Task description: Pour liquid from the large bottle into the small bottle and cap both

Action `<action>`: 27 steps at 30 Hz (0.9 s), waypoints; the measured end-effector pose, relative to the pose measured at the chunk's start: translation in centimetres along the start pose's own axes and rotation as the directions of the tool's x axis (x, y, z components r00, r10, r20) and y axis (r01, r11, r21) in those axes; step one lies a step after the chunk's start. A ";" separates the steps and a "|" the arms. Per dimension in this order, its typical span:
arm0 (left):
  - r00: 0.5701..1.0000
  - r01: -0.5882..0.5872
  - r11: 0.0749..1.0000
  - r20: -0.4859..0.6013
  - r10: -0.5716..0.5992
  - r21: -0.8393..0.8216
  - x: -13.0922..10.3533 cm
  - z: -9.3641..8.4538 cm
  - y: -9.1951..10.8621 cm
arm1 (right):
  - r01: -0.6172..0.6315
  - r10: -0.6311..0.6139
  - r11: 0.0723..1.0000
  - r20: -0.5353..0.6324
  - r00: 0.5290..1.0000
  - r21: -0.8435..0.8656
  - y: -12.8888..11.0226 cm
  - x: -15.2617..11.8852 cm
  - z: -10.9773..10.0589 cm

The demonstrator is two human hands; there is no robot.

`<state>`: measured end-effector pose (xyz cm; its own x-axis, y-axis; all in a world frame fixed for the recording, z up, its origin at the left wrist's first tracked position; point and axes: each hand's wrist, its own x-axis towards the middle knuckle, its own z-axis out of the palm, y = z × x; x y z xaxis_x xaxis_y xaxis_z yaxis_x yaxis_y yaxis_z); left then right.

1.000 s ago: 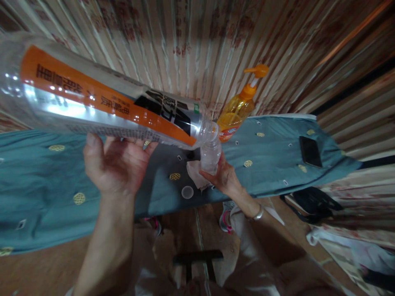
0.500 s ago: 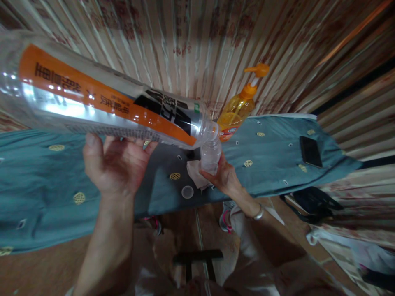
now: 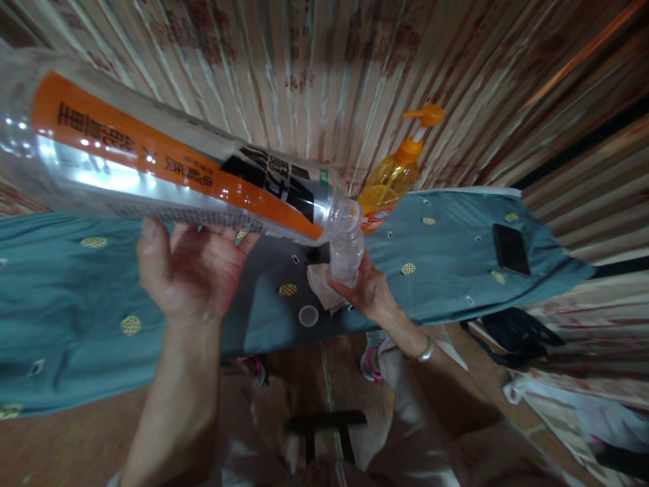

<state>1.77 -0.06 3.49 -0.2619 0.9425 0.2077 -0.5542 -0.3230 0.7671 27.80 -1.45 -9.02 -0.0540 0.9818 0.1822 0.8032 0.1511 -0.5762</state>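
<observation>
A large clear bottle (image 3: 177, 162) with an orange and silver label lies tilted across the upper left, its mouth down to the right. My left hand (image 3: 195, 270) supports it from below, palm up, with the fingertips hidden behind it. The large bottle's mouth meets the top of a small clear bottle (image 3: 345, 258), which my right hand (image 3: 370, 291) grips upright. Behind them stands a pump bottle (image 3: 388, 182) of yellow-orange liquid with an orange pump. A pale cloth (image 3: 322, 287) and a round clear cap (image 3: 308, 316) lie beside the small bottle.
The table has a teal patterned cloth (image 3: 441, 270). A dark phone-like object (image 3: 511, 249) lies at its right end. Pleated curtains (image 3: 304, 88) hang behind. Below are a dark stool (image 3: 325, 423) and a black bag (image 3: 512, 335) at the right.
</observation>
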 end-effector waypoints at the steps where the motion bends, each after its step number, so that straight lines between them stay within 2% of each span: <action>1: 0.999 -0.030 1.000 -0.012 0.030 -0.004 0.0 0.0 -0.1 | 0.008 -0.008 1.000 -0.004 1.000 -0.004 0.0 0.0 0.0; 2: 1.000 0.016 1.000 0.020 -0.016 0.010 0.0 0.0 -0.2 | 0.014 -0.014 1.000 -0.008 1.000 -0.008 0.1 0.0 0.1; 3: 0.998 -0.048 0.999 -0.039 0.048 0.002 0.0 -0.1 -0.3 | 0.018 -0.018 1.000 -0.013 1.000 -0.011 0.1 0.0 0.2; 4: 1.000 0.005 1.000 0.005 -0.006 0.009 0.0 -0.1 -0.4 | 0.019 -0.019 1.000 -0.017 1.000 -0.014 0.1 0.0 0.2; 5: 0.999 -0.035 0.999 -0.020 0.034 -0.011 0.1 -0.2 -0.4 | 0.019 -0.019 1.000 -0.021 1.000 -0.016 0.2 0.0 0.3; 10: 1.000 0.000 0.999 0.024 0.001 -0.044 0.0 -0.2 -0.3 | 0.007 -0.008 1.000 -0.016 1.000 -0.012 0.4 0.0 0.5; 11: 1.000 -0.025 0.999 -0.001 0.025 -0.043 0.0 -0.2 -0.2 | 0.004 -0.004 1.000 -0.011 1.000 -0.009 0.4 0.0 0.4; 13: 0.999 0.031 0.999 0.034 -0.031 -0.007 0.0 -0.3 -0.1 | 0.006 -0.006 1.000 -0.004 1.000 -0.004 0.5 0.0 0.4; 14: 1.000 0.004 1.000 0.009 -0.004 -0.010 0.0 -0.4 0.0 | 0.011 -0.011 1.000 -0.004 1.000 -0.004 0.5 0.0 0.4; 18: 0.996 0.072 0.997 0.053 -0.072 0.002 0.0 -0.5 0.1 | 0.012 -0.012 1.000 0.002 1.000 0.009 0.4 0.1 0.3; 21: 1.000 0.020 1.000 0.021 -0.020 0.014 0.0 -0.4 0.0 | 0.003 -0.004 0.999 0.011 1.000 0.032 0.2 0.1 0.2; 27: 0.997 0.077 0.996 0.030 -0.078 0.042 0.0 -0.3 0.3 | 0.002 -0.002 1.000 0.013 1.000 0.029 0.0 0.1 -0.1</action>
<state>1.36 -0.22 3.57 -0.1943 0.9669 0.1651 -0.5393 -0.2459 0.8054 27.82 -1.39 -8.96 -0.0637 0.9828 0.1732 0.7857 0.1564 -0.5985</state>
